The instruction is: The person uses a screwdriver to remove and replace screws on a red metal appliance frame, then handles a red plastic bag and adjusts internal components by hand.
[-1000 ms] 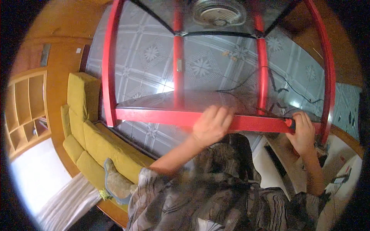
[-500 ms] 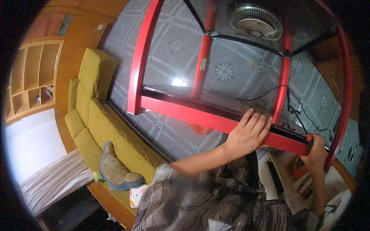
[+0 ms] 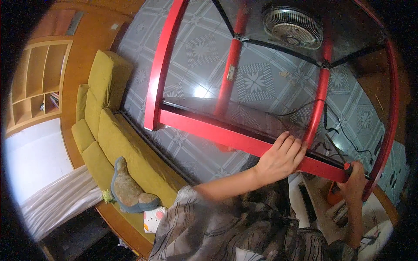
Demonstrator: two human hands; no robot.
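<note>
A red metal frame [image 3: 209,131], like that of a table, stands tilted before me with dark panels inside it. My left hand [image 3: 278,157] lies over its near rail, the fingers bent across the upper edge and the thumb hidden. Toward the rail's right end, my right hand [image 3: 353,179] is closed around a screwdriver [image 3: 347,168] with a red and black handle. Its thin shaft slants up and left, inside the frame; where the tip rests cannot be made out. A round heater or fan with a wire grille [image 3: 294,28] is fixed to the far panel.
Black cables [image 3: 344,130] trail over the patterned tile floor [image 3: 200,50] behind the frame. On the left stands a yellow-green sofa [image 3: 126,139] bearing a stuffed toy [image 3: 130,189]. Beyond it are wooden shelves [image 3: 39,78]. An orange object [image 3: 334,194] lies below my right hand.
The view has shifted slightly. Both hands keep their places on the frame and the screwdriver; the screwdriver's angle is nearly the same.
</note>
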